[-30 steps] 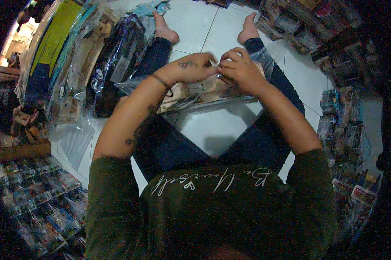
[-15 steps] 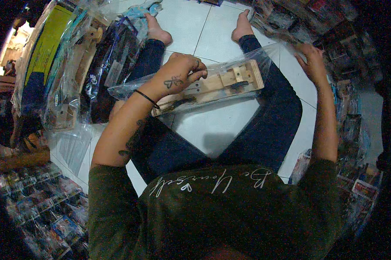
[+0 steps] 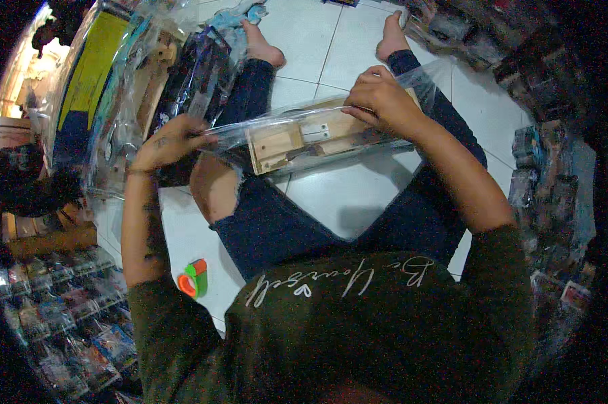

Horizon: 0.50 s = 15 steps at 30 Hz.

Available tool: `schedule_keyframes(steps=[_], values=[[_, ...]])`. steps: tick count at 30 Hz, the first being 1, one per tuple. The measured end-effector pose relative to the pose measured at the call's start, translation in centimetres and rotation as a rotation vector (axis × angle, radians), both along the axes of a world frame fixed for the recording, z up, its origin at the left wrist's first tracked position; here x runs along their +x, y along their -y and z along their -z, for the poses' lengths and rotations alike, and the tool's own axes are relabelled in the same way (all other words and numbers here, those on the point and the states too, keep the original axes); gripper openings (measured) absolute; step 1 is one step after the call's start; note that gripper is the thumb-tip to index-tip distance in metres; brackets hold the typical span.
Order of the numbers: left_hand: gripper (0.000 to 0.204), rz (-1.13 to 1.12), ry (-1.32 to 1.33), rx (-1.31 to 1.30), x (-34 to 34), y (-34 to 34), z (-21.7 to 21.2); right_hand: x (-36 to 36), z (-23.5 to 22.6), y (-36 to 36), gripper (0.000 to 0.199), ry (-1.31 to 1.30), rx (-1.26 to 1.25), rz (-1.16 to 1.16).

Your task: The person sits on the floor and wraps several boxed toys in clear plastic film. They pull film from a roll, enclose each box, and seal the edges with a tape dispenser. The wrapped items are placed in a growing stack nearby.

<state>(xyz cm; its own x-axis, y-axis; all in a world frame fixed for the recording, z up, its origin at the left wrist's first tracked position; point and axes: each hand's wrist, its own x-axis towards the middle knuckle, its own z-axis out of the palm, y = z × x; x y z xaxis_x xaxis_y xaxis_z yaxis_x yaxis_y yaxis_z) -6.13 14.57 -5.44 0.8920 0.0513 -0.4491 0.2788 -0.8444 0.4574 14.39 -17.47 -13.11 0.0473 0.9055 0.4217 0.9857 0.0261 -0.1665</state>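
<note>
Across my legs lies a long, pale wooden piece (image 3: 277,146) with screws and a light plate on its face, wrapped in clear plastic film (image 3: 233,135). What the wooden piece is, I cannot make out. My left hand (image 3: 172,143) is closed on the loose left end of the plastic, off the wood. Over the right part of the wood, my right hand (image 3: 385,104) has its fingers bent together on the film's upper edge. More loose plastic sticks out past the wood's right end.
On the tiled floor by my left hip lies a green and orange tape dispenser (image 3: 195,277). Plastic-wrapped boards, one yellow and blue (image 3: 85,87), stand to my left. Several small packets (image 3: 68,310) line the lower left. Dark wrapped goods (image 3: 533,67) crowd the right side.
My left hand has moved from above the wood to the plastic's left end. The right hand has come in from the right onto the film. The tape dispenser now shows.
</note>
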Motion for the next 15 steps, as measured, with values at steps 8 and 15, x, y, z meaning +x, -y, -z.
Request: schedule_keyframes(steps=[8,15], values=[[0.036,0.08,1.022,0.293,4.2,10.1,4.3,-0.2,-0.4,-0.9,0.015,-0.113,-0.114,0.081],[0.025,0.04,0.488,-0.289,8.1,12.5,6.4,-1.0,-0.6,-0.3,0.015,-0.159,-0.116,0.148]])
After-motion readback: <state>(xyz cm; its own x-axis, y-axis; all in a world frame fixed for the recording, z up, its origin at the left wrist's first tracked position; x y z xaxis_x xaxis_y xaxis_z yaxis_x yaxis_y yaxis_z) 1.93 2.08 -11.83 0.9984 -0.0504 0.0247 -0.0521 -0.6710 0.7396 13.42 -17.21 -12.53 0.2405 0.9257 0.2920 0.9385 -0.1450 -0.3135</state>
